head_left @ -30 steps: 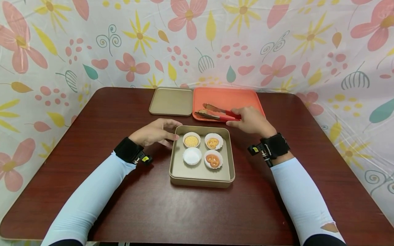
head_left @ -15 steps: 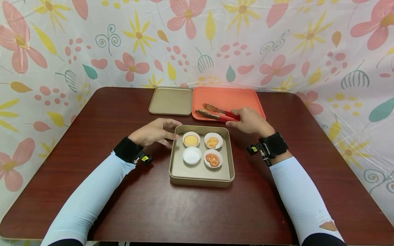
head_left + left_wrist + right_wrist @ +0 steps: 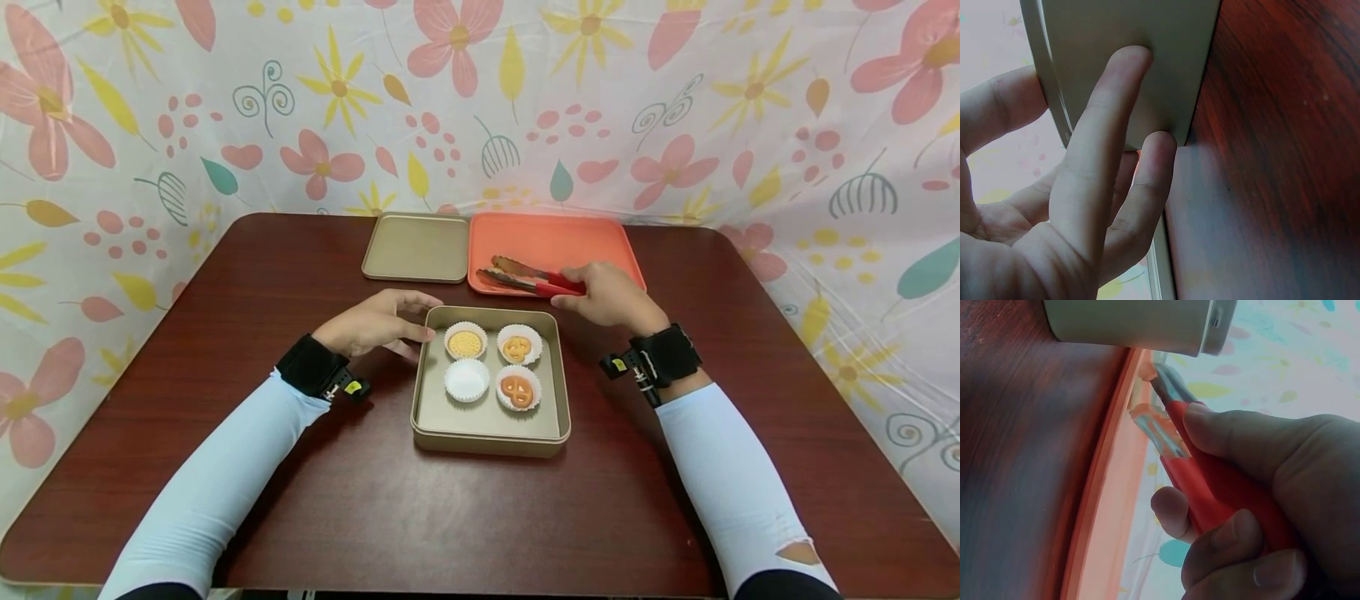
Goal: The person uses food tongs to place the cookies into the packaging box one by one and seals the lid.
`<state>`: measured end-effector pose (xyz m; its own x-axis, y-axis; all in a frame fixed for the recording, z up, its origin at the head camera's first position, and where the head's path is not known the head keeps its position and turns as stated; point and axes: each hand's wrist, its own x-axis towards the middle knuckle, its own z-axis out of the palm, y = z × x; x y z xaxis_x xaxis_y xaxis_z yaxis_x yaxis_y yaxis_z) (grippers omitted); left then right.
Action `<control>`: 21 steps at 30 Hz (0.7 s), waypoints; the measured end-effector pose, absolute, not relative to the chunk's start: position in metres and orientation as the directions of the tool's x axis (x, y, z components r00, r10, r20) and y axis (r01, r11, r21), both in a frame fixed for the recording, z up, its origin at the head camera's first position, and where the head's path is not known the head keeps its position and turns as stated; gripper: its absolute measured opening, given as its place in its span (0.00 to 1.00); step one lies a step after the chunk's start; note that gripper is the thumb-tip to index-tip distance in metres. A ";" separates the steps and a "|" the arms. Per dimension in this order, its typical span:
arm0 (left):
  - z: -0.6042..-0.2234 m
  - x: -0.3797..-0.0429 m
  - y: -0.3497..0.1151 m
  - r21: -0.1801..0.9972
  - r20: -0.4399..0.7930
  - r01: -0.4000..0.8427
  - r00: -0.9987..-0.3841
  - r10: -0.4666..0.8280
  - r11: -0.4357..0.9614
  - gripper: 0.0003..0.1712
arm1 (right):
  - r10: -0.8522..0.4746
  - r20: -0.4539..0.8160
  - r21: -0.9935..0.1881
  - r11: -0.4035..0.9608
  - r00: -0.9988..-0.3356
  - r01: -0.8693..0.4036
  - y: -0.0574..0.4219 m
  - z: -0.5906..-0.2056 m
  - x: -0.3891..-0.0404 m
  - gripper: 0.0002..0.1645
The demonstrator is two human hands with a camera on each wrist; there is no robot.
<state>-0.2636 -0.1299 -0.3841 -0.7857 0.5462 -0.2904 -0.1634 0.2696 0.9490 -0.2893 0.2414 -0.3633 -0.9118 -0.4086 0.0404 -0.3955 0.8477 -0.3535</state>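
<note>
A square gold tin (image 3: 453, 423) holds several white paper cups. A yellow round biscuit (image 3: 465, 343) sits in the far left cup, and a pretzel cookie (image 3: 517, 392) lies in each right-hand cup. Nothing is in the near left cup (image 3: 467, 382). My left hand (image 3: 372, 323) touches the tin's far left side with extended fingers (image 3: 1160, 159). With my right hand (image 3: 611, 293) I grip red-handled tongs (image 3: 551, 289), whose metal ends reach left over the orange tray (image 3: 558, 233). Whether anything lies between those ends I cannot tell.
A flat gold lid or tray (image 3: 416, 247) lies left of the orange tray at the back of the brown table (image 3: 480, 521). Behind the table hangs a flowered cloth (image 3: 480, 100).
The ends of the tongs have shifted very slightly. Both hands and the tin otherwise stay where they were.
</note>
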 end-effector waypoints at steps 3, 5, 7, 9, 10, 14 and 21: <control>-0.384 -0.264 -0.129 0.948 -0.293 -0.165 -0.787 0.543 0.272 0.35 | -0.409 0.041 -0.350 0.849 -0.912 -0.396 0.241 -0.363 -0.289 0.36; -0.385 -0.264 -0.129 0.948 -0.294 -0.167 -0.787 0.543 0.272 0.35 | -0.411 0.044 -0.344 0.849 -0.911 -0.400 0.241 -0.364 -0.289 0.36; -0.385 -0.263 -0.129 0.948 -0.295 -0.169 -0.785 0.545 0.270 0.35 | -0.411 0.045 -0.342 0.850 -0.911 -0.400 0.241 -0.364 -0.289 0.36; -0.385 -0.263 -0.130 0.949 -0.294 -0.169 -0.784 0.547 0.268 0.35 | -0.414 0.051 -0.335 0.851 -0.909 -0.406 0.241 -0.364 -0.288 0.36; -0.385 -0.263 -0.130 0.950 -0.291 -0.166 -0.784 0.549 0.266 0.35 | -0.415 0.056 -0.333 0.850 -0.908 -0.409 0.241 -0.364 -0.288 0.35; -0.384 -0.263 -0.130 0.951 -0.285 -0.159 -0.783 0.553 0.264 0.36 | -0.420 0.063 -0.335 0.845 -0.905 -0.416 0.240 -0.362 -0.288 0.35; -0.383 -0.263 -0.129 0.951 -0.288 -0.164 -0.784 0.551 0.264 0.36 | -0.428 0.073 -0.349 0.835 -0.901 -0.425 0.242 -0.361 -0.287 0.34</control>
<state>-0.2625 -0.1294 -0.3829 -0.7835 0.5507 -0.2877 -0.1636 0.2638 0.9506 -0.2868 0.2418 -0.3605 -0.9008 -0.4281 0.0727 -0.4251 0.8351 -0.3491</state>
